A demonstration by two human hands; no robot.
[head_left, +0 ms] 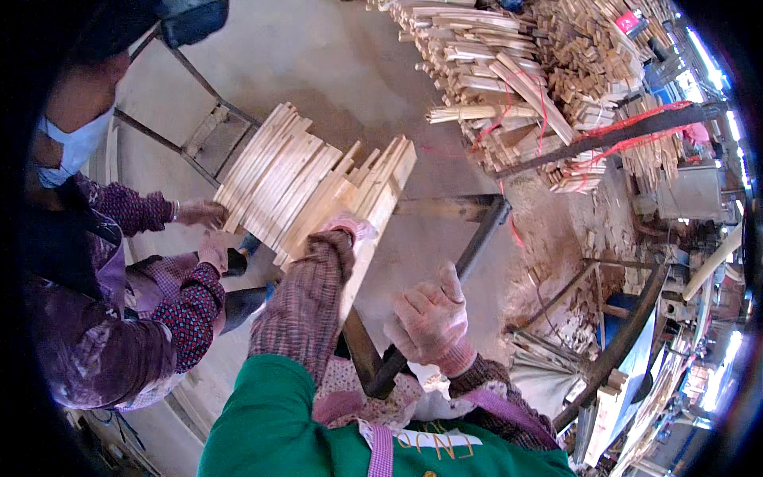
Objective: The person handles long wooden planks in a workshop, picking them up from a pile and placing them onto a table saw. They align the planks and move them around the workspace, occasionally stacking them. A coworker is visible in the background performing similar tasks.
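Note:
A row of pale wooden strips [278,179] lies side by side on a dark metal frame [485,238] in front of me. My left hand [351,226], in a light glove, rests on the strips at the right end of the row, beside a longer plank [385,191]. Its fingers are mostly hidden by the wrist and are smeared. Above the frame's right bar hovers my right hand [429,314], also gloved, its fingers curled in and nothing visible in them. Across the row, at the left, a co-worker's gloved hands [208,230] are close to the strip ends.
Big stacks of wooden sticks [477,60], some tied with red string, fill the far right. A slanting metal bar [612,139] wrapped in red string juts in there. Another metal frame [628,334] stands at the right. Behind the strips is a metal rack [214,127].

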